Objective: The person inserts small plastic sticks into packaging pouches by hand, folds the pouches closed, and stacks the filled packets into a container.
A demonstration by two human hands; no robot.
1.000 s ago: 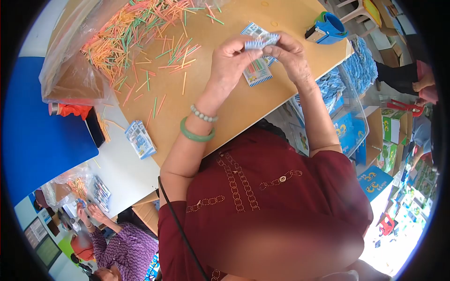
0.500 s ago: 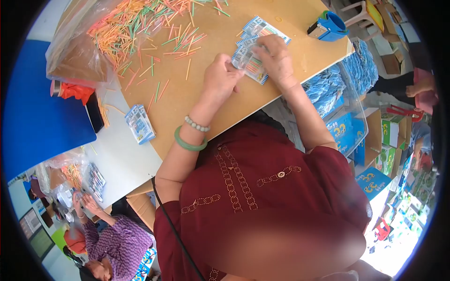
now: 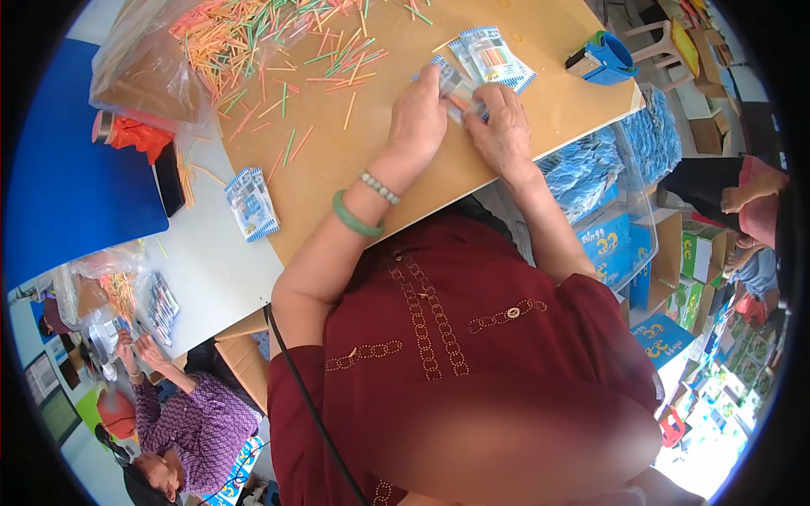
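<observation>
My left hand, with a green bangle and a beaded bracelet on its wrist, is closed on a small clear packet printed in blue and white. My right hand pinches the packet's other end. Some orange shows through the packet between my hands; my fingers cover part of it. Just beyond lies a small pile of similar packets, the top one showing coloured sticks inside. To the left, loose orange, green and pink sticks lie heaped and scattered on the tan table.
More packets lie on the white surface at left. A blue holder stands near the table's right edge. Blue bundles fill a clear bin below. A co-worker in a purple patterned top handles items at lower left.
The packet in my hands has come off the pile toward me, and the pile is more exposed. My left hand has shifted right and up; my right hand has dropped lower.
</observation>
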